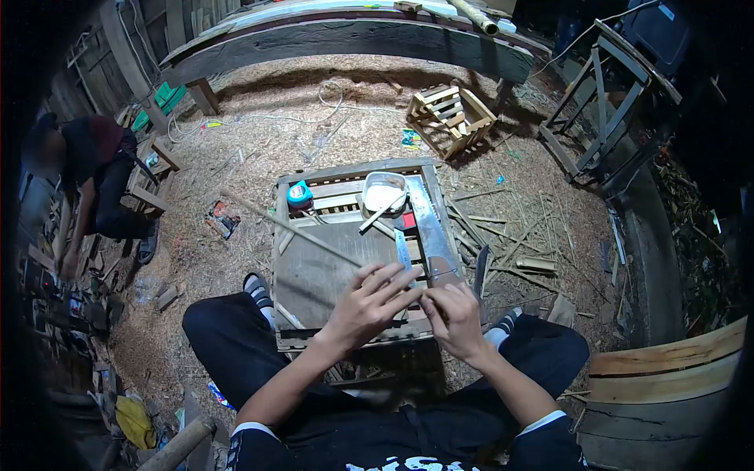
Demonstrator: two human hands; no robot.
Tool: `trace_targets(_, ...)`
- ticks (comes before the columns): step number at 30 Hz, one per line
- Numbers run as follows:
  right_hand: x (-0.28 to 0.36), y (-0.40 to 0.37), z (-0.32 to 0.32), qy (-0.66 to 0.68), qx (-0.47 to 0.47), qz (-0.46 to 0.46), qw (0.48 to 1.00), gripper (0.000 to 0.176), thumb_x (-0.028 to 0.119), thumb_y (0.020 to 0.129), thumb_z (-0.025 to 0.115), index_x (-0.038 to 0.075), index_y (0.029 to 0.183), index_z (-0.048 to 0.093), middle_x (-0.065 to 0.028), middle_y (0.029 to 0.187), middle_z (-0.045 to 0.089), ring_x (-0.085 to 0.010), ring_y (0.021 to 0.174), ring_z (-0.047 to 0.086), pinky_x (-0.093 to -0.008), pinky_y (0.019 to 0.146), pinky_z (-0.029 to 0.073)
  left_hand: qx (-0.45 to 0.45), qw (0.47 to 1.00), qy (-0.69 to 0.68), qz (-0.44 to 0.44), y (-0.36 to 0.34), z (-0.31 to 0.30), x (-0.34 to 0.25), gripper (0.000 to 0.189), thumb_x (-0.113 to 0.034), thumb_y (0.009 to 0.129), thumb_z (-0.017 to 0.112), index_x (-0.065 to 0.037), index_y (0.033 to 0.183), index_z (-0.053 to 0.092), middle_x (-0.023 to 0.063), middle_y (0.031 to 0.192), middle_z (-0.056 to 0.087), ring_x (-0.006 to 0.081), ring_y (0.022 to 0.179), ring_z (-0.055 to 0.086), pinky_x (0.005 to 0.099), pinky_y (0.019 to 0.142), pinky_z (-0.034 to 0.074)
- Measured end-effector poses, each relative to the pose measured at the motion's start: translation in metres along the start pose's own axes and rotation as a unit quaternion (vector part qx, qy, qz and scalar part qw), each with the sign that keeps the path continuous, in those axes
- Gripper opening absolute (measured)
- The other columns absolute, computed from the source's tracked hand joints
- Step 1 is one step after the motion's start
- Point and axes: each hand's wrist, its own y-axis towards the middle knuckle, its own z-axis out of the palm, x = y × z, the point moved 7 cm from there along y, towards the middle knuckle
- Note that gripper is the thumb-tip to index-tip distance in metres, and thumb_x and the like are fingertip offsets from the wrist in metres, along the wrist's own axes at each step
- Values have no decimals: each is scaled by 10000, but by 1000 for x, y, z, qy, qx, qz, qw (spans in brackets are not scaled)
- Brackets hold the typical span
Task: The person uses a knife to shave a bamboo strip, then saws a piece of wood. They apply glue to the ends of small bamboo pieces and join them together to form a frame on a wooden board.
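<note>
A thin wooden or bamboo stick [302, 233] slants from the upper left over the low slatted table [284, 253] and passes behind my left hand [371, 304]. Its fingers are stretched out and apart, slightly blurred, over the stick's near part. My right hand [455, 318] is closed in a pinch where the line of the stick runs out; the fingers hide that end. Just beyond my right hand lies a handsaw [426, 220], handle toward me. A narrow blade [402, 250] and a red block [408, 220] lie beside it.
On the table are a teal tape measure [299, 195], a plastic tub [384, 191] with a stick across it, and a flat board [314, 271]. Bamboo offcuts [526, 263] litter the floor at right. A slatted crate [452, 119] stands ahead. Another person [98, 177] sits at left.
</note>
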Motion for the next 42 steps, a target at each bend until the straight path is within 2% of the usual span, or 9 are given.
trace_targets(4,-18,-3,-22,-47,-91,75,992,168,188,1028,674,33,992,727,-127,830,664,-354,758,583,-453,749,433,-43,998,-12,-39,2,1,2,451,-182,912,742,-145,1359,694,53,1487,639,238,1338,592,441,1194,383)
trace_targets(8,-38,-12,-29,-133,-147,119,973,230,229,1065,625,35,975,708,-152,831,667,-380,763,586,-483,766,434,16,999,-43,-24,-5,19,4,391,-182,888,788,-162,1274,730,54,1419,678,251,1328,601,472,1180,386)
trace_targets(13,-63,-20,-24,-210,-112,163,957,239,232,1066,602,50,954,707,-143,776,651,-343,757,632,-478,761,423,23,997,-74,-28,-11,23,8,395,-168,888,770,-154,1280,722,60,1384,678,259,1344,588,492,1210,357)
trace_targets(18,-62,-28,-7,-249,-34,154,956,228,257,1011,663,68,895,714,-148,724,676,-334,726,680,-468,760,429,50,993,-97,-47,-17,27,14,368,-176,885,768,-147,1250,725,60,1383,670,268,1363,567,504,1234,316)
trace_targets(26,-50,-24,-7,-266,-14,110,957,232,280,984,690,95,845,694,-131,713,677,-315,731,664,-456,787,433,59,991,-108,-54,-19,27,15,377,-176,883,773,-146,1255,722,65,1388,665,264,1369,564,512,1243,296)
trace_targets(29,-48,-20,-10,-248,-3,132,960,204,270,971,690,70,940,719,-148,812,684,-316,822,648,-458,821,439,61,989,-120,-62,-19,27,17,370,-169,891,766,-146,1258,724,65,1382,670,262,1366,565,512,1242,297)
trace_targets(34,-27,-10,-11,-126,-19,56,990,330,154,979,633,20,1276,689,-187,960,626,-378,952,605,-485,857,453,63,988,-121,-72,-22,13,25,356,-184,910,763,-144,1262,729,67,1361,682,265,1351,573,506,1228,309)
trace_targets(40,11,8,13,-30,31,-8,999,346,66,960,707,46,1304,674,-119,957,698,-308,891,654,-423,834,454,69,976,-120,-169,-70,-28,66,370,-229,952,761,-121,1304,722,94,1371,682,302,1361,556,486,1205,325)
trace_targets(42,22,13,26,-10,35,-16,999,299,97,969,738,50,1259,684,-113,986,736,-289,873,685,-403,806,463,91,970,-119,-193,-94,-38,82,525,-298,909,821,-105,1376,683,132,1452,629,341,1383,534,513,1210,335)
